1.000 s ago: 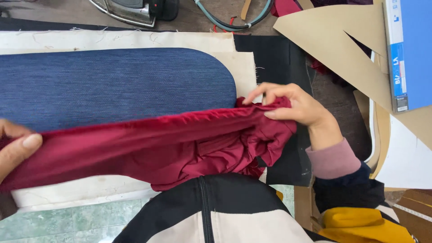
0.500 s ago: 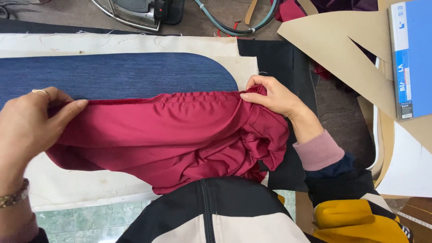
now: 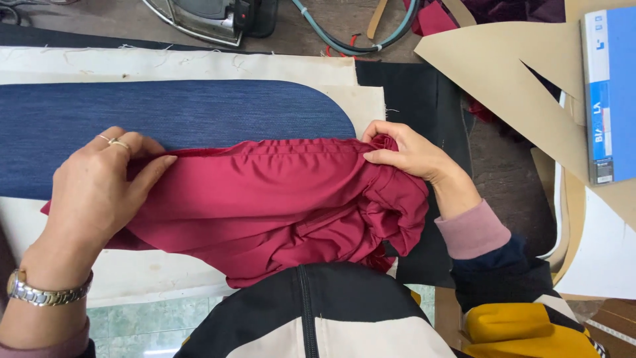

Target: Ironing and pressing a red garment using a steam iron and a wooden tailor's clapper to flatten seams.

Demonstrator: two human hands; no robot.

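At the far left a watch (image 3: 46, 294) circles the wrist of the left hand (image 3: 93, 192), which wears a ring (image 3: 114, 142) and lies palm down on the left end of the red cloth (image 3: 278, 205). Its fingers (image 3: 149, 169) point right, resting together along the cloth's top edge; whether the thumb underneath pinches the cloth I cannot tell. The cloth stretches across the middle of the table, smooth on the left and bunched into folds on the right. It lies over a long blue pad (image 3: 172, 119) with a rounded right end, and that pad sits on a cream sheet (image 3: 199, 66) with frayed edges. Beyond them, at the top, stands an iron (image 3: 205, 16) with a grey-green hose (image 3: 351, 40) curling beside it. Near the bottom edge is the person's own black and cream jacket (image 3: 318, 318). Further right, the right hand (image 3: 407, 156) has its fingertips closed on the cloth's gathered top right corner, pinching it. Its pink cuff (image 3: 474, 229) rests over a black cloth (image 3: 424, 99). To the right lie tan card patterns (image 3: 503, 73), and at the right edge a blue and white box (image 3: 609, 93).
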